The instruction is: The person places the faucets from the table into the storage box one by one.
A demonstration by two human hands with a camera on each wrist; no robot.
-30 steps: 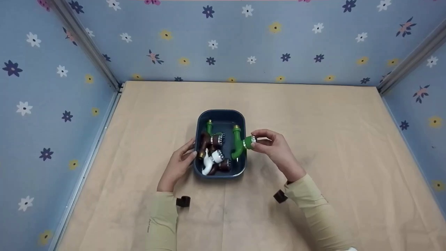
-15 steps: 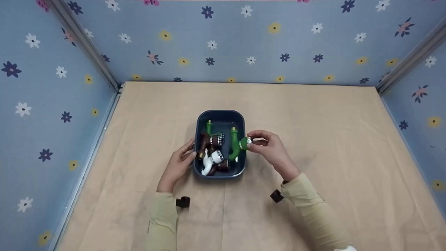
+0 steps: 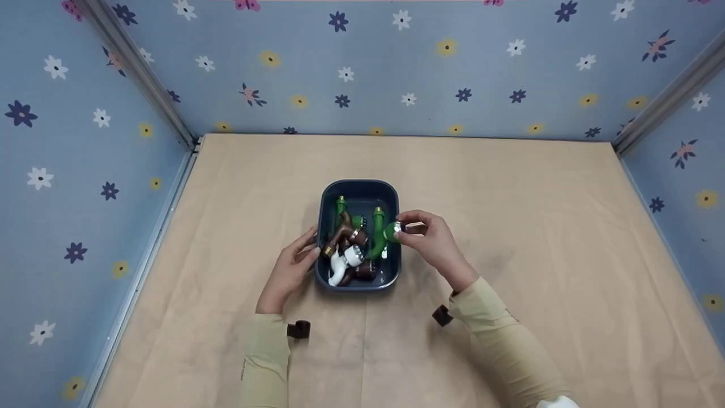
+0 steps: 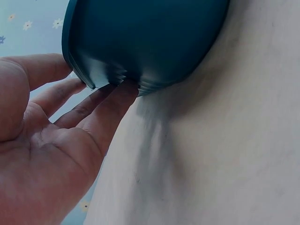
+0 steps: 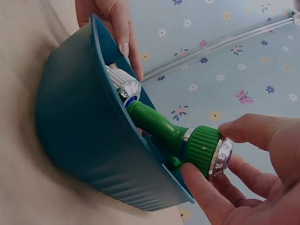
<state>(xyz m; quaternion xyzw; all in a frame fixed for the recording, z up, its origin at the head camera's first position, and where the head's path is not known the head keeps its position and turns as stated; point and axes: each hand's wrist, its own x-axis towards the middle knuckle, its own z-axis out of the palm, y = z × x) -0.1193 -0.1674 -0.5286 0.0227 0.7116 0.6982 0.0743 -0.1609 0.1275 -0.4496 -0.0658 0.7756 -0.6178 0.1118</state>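
Note:
My right hand (image 3: 436,243) pinches a green plastic tap (image 3: 378,232) by its ribbed knob with a silver cap; in the right wrist view the thumb and fingers lie around that knob (image 5: 201,150). The tap's body reaches over the right rim into a dark blue bin (image 3: 358,288). With extended fingers, my left hand (image 3: 288,272) touches the bin's left outer wall, as the left wrist view (image 4: 154,37) also shows. Inside lie a white tap (image 3: 340,266), brown taps (image 3: 340,233) and another green tap (image 3: 341,205), partly hidden under a brown one.
The bin stands on a beige-covered table (image 3: 510,187). Blue flowered panels (image 3: 374,68) close in the back and sides, with metal posts (image 3: 141,73) at the corners. Small black wrist mounts (image 3: 298,329) show beside both sleeves.
The right hand has moved left, bringing the green tap farther into the bin. The upper brown tap in there has shifted and turned. My left hand has stayed in place.

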